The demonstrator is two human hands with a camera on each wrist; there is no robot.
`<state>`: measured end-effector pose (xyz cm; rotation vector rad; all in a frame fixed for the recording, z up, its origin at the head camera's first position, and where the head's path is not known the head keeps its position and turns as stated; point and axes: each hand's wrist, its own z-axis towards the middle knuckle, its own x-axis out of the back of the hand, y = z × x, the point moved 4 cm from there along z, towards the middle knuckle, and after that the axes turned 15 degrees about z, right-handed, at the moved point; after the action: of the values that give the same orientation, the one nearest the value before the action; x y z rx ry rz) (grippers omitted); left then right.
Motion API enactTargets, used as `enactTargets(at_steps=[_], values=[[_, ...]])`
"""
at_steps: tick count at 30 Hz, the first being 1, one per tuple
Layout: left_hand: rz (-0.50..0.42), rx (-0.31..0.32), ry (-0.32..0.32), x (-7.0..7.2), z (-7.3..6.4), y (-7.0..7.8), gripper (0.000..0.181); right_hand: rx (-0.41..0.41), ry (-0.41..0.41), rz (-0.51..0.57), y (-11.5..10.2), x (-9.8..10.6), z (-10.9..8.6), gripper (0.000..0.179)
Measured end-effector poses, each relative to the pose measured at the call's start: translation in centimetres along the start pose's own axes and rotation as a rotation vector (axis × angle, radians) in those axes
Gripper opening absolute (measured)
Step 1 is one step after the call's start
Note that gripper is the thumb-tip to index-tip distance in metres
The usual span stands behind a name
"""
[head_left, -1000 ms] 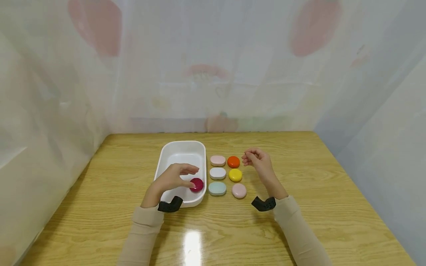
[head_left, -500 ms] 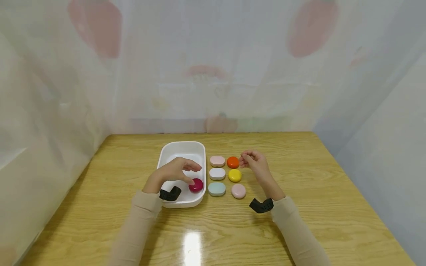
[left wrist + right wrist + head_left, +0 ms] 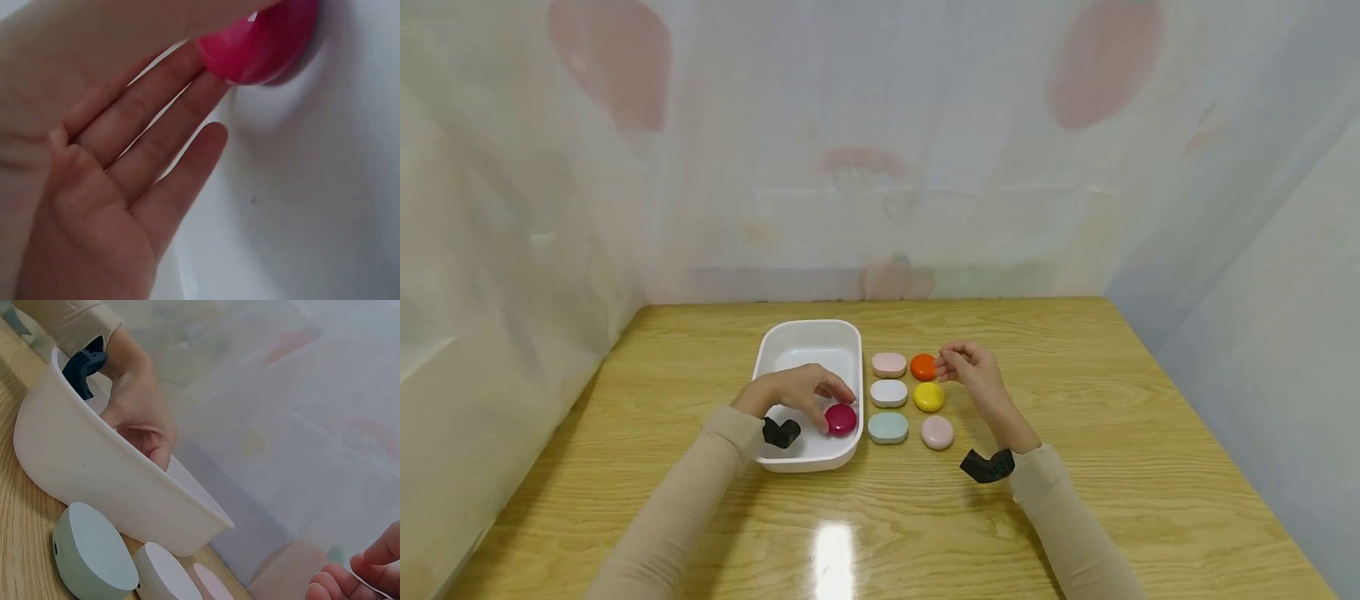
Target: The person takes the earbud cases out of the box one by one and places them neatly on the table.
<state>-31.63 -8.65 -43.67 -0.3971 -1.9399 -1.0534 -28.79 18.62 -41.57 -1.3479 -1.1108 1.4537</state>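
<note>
Inside the white tub [image 3: 808, 460], my left hand [image 3: 793, 387] pinches a glossy magenta round case [image 3: 841, 420] between thumb and fingers, near the tub's right wall. The left wrist view shows the magenta case [image 3: 262, 47] at the fingertips, with the little finger standing free. My right hand [image 3: 976, 375] hovers over the table with loosely curled fingers, its tips beside an orange round case [image 3: 923, 367]. In the right wrist view only some right fingers [image 3: 369, 569] show at the lower right corner, and I see no case in them.
Right of the tub, two columns of cases stand on the wooden table [image 3: 1075, 517]: pink oval [image 3: 889, 364], white oval [image 3: 889, 393], green oval [image 3: 888, 427], then the orange one, yellow round [image 3: 928, 397] and pale pink round [image 3: 937, 432]. A curtain [image 3: 880, 225] hangs behind.
My left hand has turned and lowered, its fingers closing round the magenta case. My right hand has shifted slightly left, nearer the orange case. The other cases stay put.
</note>
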Motion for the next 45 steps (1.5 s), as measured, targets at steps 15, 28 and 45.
enactTargets(at_steps=[15, 28, 45], values=[[0.113, 0.065, 0.036, -0.1, 0.6, 0.2, 0.048, -0.014, 0.035, -0.061, -0.2, 0.8, 0.2, 0.03], [0.21, 0.052, 0.079, 0.8, 0.5, 0.9, 0.044, -0.032, 0.041, -0.059, 0.2, 1.2, 0.4, 0.03], [0.127, -0.056, 0.349, 4.0, -2.8, 7.7, 0.043, 0.105, -0.128, -0.222, -0.3, 1.5, 0.2, 0.032]])
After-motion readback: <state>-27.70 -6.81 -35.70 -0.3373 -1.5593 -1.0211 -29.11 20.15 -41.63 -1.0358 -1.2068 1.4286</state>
